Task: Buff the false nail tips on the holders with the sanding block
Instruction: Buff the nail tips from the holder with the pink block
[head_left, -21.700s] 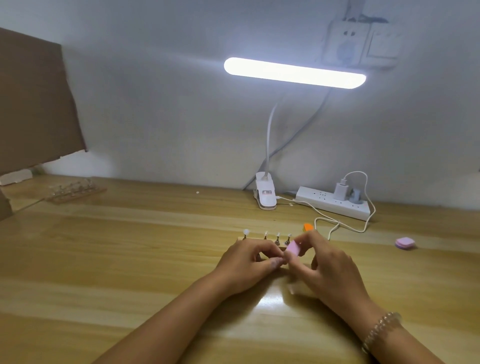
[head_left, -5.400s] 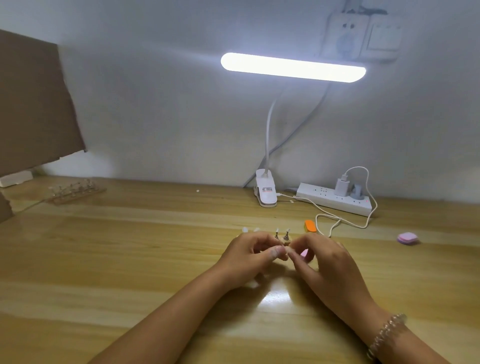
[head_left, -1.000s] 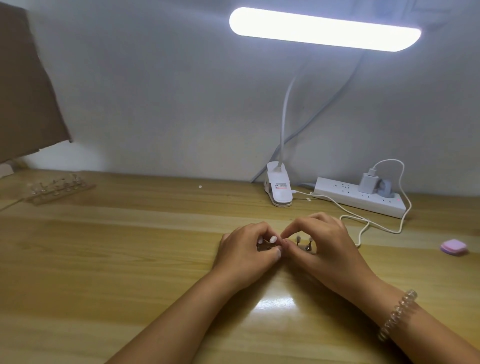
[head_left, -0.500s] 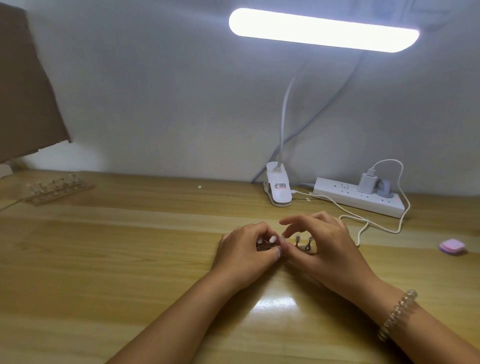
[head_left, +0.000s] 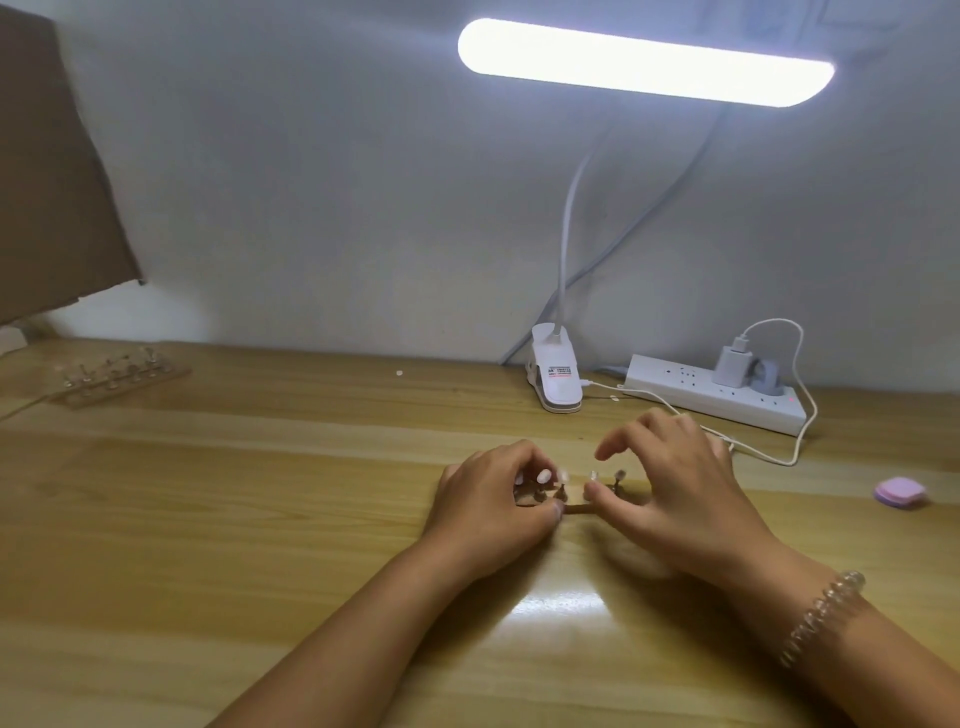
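From my seat at the feed, my left hand (head_left: 493, 499) is curled round the near end of the holder strip (head_left: 574, 508), thumb on its front edge, pinning it to the table (head_left: 260, 519); my right hand (head_left: 675, 493) is spread wide and holds nothing that I can see, its thumb touching the strip and its fingers (head_left: 605, 451) lifted above the small stands; the nail tips (head_left: 563, 475) sit upright on those stands between my two hands, pale and too small for me to tell whether their surfaces are dulled yet; the pink sanding block (head_left: 901, 492) lies on the table well off to the right, apart from both hands; I judge this a pause for steadying or checking the tips, not a buffing stroke, since no abrasive is on any tip; how many tips are finished I cannot tell; what is left, as I read it, is to fetch the block with the right hand and work whichever tips remain; a second rack (head_left: 119, 371) sits far left, and I cannot tell whether it carries tips needing the same treatment
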